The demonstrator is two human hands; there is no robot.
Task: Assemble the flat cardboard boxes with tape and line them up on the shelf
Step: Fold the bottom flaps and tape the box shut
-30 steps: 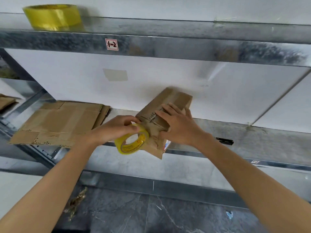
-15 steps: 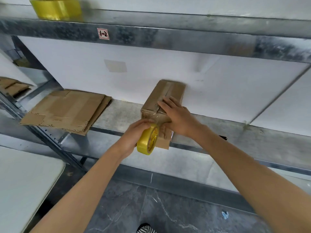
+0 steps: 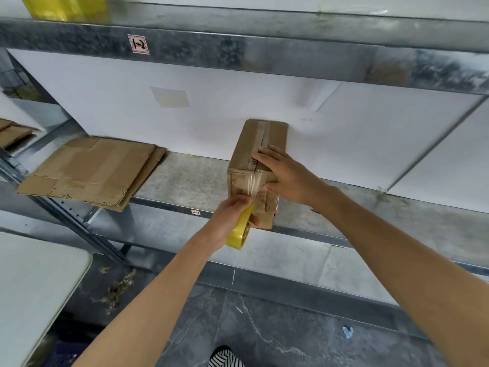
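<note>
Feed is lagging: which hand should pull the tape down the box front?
Left. The left hand grips the tape roll against the front of the box; the right hand rests on top, steadying it.

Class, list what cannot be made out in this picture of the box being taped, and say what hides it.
Head view:
tape roll: mostly covered by the left hand.
box seam's near end: under the right hand.
upper yellow roll: cut by the picture's top edge.
small shelf label: too small.
</note>
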